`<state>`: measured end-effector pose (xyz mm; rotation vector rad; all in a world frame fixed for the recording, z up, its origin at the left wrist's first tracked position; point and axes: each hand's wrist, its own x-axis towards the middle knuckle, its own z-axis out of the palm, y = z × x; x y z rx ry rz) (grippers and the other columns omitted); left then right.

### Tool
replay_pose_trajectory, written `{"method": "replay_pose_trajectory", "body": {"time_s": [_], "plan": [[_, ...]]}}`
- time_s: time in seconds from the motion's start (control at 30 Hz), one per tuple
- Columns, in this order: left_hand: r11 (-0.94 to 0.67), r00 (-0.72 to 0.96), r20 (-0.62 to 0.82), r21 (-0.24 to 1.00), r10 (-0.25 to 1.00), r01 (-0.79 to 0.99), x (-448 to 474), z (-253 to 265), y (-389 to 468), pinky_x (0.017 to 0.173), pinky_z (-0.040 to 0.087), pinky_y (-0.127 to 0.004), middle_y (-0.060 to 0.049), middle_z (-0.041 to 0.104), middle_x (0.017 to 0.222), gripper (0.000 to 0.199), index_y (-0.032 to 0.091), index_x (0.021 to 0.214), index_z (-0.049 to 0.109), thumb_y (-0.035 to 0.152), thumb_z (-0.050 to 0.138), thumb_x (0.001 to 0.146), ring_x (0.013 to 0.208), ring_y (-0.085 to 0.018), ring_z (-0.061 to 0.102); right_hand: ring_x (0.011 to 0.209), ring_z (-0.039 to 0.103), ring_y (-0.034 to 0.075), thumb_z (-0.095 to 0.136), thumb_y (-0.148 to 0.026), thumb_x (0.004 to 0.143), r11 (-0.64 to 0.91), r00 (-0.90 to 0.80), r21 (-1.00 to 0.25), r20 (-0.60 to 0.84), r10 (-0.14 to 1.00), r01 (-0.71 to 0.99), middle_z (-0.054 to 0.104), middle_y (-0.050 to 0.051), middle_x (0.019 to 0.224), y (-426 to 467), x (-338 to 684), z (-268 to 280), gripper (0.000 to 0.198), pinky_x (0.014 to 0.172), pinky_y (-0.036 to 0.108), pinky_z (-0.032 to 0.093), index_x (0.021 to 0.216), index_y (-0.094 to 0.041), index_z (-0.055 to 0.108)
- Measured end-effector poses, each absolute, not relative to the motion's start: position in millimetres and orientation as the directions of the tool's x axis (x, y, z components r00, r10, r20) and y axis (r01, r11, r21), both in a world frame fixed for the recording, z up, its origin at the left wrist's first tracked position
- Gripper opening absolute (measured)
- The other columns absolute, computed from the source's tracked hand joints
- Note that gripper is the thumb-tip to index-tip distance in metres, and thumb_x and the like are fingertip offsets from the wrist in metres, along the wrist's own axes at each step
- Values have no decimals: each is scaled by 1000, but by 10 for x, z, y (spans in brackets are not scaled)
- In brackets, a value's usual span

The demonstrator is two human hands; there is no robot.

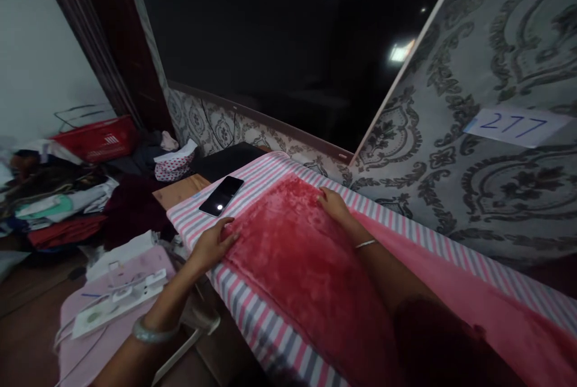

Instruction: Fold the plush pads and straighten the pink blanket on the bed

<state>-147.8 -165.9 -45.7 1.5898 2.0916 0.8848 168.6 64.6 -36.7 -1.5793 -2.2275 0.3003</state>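
A red plush blanket (283,249) lies spread over a long board covered in striped cloth (259,309) of pink, grey and white. My left hand (211,247) is closed on the blanket's left edge near its far corner, the thumb lying over the pile. At the far right edge, my right hand (334,205) grips the blanket, with its fingertips partly hidden. A black smartphone (222,196) rests flat on the striped cloth, just beyond my left hand. The blanket's paler pink part (433,276) extends to the right, beyond my right forearm.
A large dark screen (270,38) hangs on the patterned wall behind the board. To the left stand a pink stool (74,351) carrying a white power strip (119,306), piled clothes (67,204) and a red basket (103,139). A paper marked 277 (516,127) is on the wall.
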Motion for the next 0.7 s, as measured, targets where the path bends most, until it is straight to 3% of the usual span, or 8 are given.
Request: {"method": "replay_pose_trajectory", "body": {"time_s": [0.13, 0.27, 0.43, 0.53, 0.7], "plan": [[152, -284, 89, 675, 955, 722, -1449, -485, -1731, 88, 54, -37, -7, 77, 110, 61, 20, 133, 60, 55, 52, 84, 103, -29, 72, 114, 67, 30, 58, -34, 95, 292, -256, -407, 142, 956, 866, 71, 19, 124, 938, 1527, -374, 42, 93, 34, 49, 128, -11, 67], [137, -285, 105, 689, 953, 711, -1428, -528, -1748, 93, 54, -36, -7, 74, 124, 56, 23, 133, 58, 51, 49, 86, 113, -28, 70, 89, 69, 22, 67, -41, 88, 301, -282, -457, 112, 953, 837, 76, 8, 95, 1119, 1391, -402, 28, 73, 26, 45, 97, -16, 74], [87, -296, 173, 714, 939, 694, -1422, -584, -1754, 97, 54, -36, -6, 71, 132, 51, 25, 132, 57, 47, 49, 87, 120, -27, 68, 57, 52, 13, 67, -37, 82, 322, -308, -540, 120, 944, 778, 59, -3, 60, 1255, 1204, -471, 25, 55, 23, 34, 67, -18, 62], [67, -316, 212, 727, 925, 683, -1467, -538, -1797, 94, 56, -35, -6, 73, 125, 47, 24, 129, 59, 45, 49, 88, 115, -26, 70, 59, 48, 13, 61, -33, 82, 361, -285, -567, 221, 933, 741, 55, -4, 62, 1356, 1085, -410, 21, 57, 24, 33, 67, -20, 56], [80, -337, 248, 687, 908, 723, -1591, -467, -1868, 89, 57, -34, -5, 76, 112, 44, 24, 128, 59, 44, 50, 90, 102, -24, 73, 70, 52, 16, 55, -34, 86, 431, -290, -563, 326, 900, 705, 60, -2, 72, 1488, 894, -309, 18, 65, 25, 37, 75, -20, 57]]}}
